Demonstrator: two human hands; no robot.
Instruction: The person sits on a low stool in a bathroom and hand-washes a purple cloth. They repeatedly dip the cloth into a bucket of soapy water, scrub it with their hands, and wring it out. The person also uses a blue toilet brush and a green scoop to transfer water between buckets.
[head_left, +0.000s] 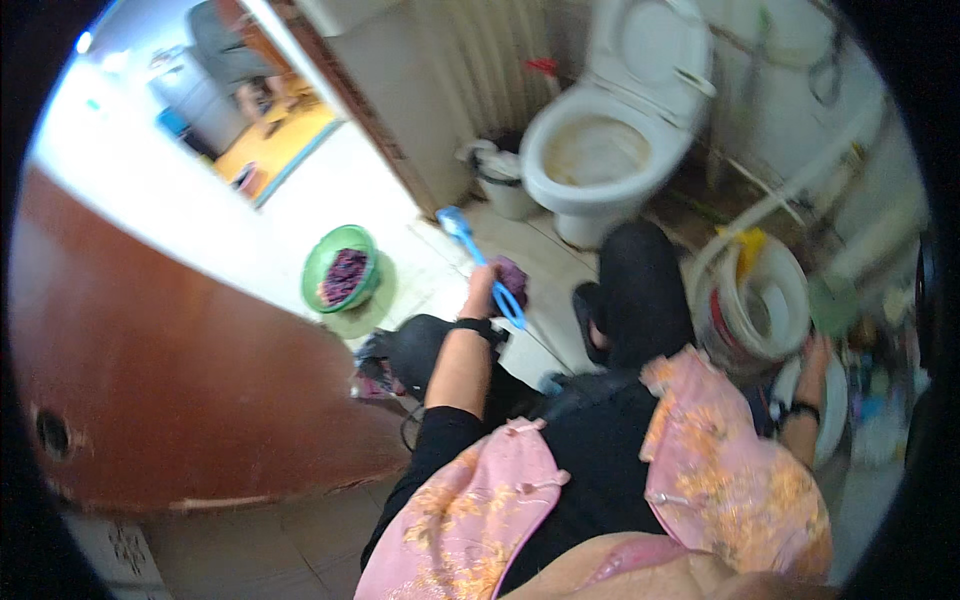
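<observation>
My left hand (480, 289) is closed around the handle of a blue long-handled brush (469, 244). The brush head points toward the doorway, and the looped handle end lies toward me. A purple bundle (513, 279), perhaps cloth or a mesh scrubber, shows beside those fingers; whether it is held too is unclear. At the right, my right hand (817, 358) reaches beside a white plastic bucket (776, 330) with a yellow cloth (750, 251) over its rim. A blurred translucent green container (834, 304) is just beyond that hand. Its fingers are too blurred to show any grip.
A white toilet (585, 191) with raised lid stands ahead, a small waste bin (501, 180) beside it. On the floor at left is a green basin (364, 292) holding purple pieces. A reddish-brown door (187, 352) fills the left side. Someone's legs (262, 105) show in the far room.
</observation>
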